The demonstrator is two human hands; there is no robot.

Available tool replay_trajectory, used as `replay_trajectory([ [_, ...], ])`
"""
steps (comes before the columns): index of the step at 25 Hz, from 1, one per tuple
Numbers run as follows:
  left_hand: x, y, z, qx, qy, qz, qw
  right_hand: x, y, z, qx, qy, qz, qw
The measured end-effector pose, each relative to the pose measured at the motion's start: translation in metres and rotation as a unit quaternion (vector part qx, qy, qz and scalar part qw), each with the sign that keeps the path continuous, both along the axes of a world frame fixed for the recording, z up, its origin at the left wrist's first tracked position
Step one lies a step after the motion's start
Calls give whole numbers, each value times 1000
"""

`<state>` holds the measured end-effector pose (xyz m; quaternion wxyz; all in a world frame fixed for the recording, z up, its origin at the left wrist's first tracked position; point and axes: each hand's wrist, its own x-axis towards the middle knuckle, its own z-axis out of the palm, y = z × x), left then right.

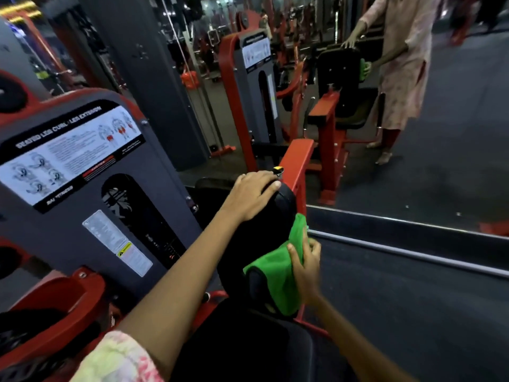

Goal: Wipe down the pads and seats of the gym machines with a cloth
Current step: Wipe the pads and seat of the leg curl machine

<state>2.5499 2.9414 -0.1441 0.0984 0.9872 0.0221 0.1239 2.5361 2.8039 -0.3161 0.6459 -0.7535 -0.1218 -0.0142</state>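
Note:
A black back pad of a red and grey leg curl machine stands upright in front of me. My left hand rests flat on the pad's rounded top, fingers spread over it. My right hand presses a green cloth against the pad's right side, thumb hooked over the cloth's edge. The black seat lies below the pad, near the bottom of the view.
The machine's grey weight-stack cover with an instruction label stands at my left. A wall mirror straight ahead reflects the machine and a person with a cloth. Its metal base rail runs along dark floor at my right.

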Motion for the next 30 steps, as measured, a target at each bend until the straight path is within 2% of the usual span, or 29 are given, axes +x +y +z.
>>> replay_trajectory([
  [2,13,-10,-7,32,22,4,999,-5,0,-1,25,25,-13,999],
  [3,17,-13,-14,47,5,15,999,-3,2,10,40,18,-19,999],
  [7,21,-20,-41,63,-186,34,980,10,13,48,45,-49,-27,997],
  [9,23,-17,-48,79,-260,26,962,2,14,32,24,-64,-36,997],
  [11,27,-14,-52,86,-293,18,952,-8,8,1,22,-38,-43,998],
  [14,28,-11,-57,90,-311,9,946,-8,6,-7,20,14,-44,999],
  [17,29,-12,-56,94,-318,11,943,-1,17,21,37,-42,-68,996],
  [19,28,-14,-55,93,-312,12,946,-3,22,14,31,-64,-82,994],
  [21,28,-14,-56,91,-309,15,947,-14,21,-20,-3,-24,-91,996],
  [23,27,-13,-58,91,-307,18,947,-24,13,-51,-23,70,-70,995],
  [25,29,-12,-59,92,-303,24,948,-23,8,-51,-8,137,-35,990],
  [30,30,-10,-61,97,-308,25,946,-19,16,-20,61,94,-39,993],
])
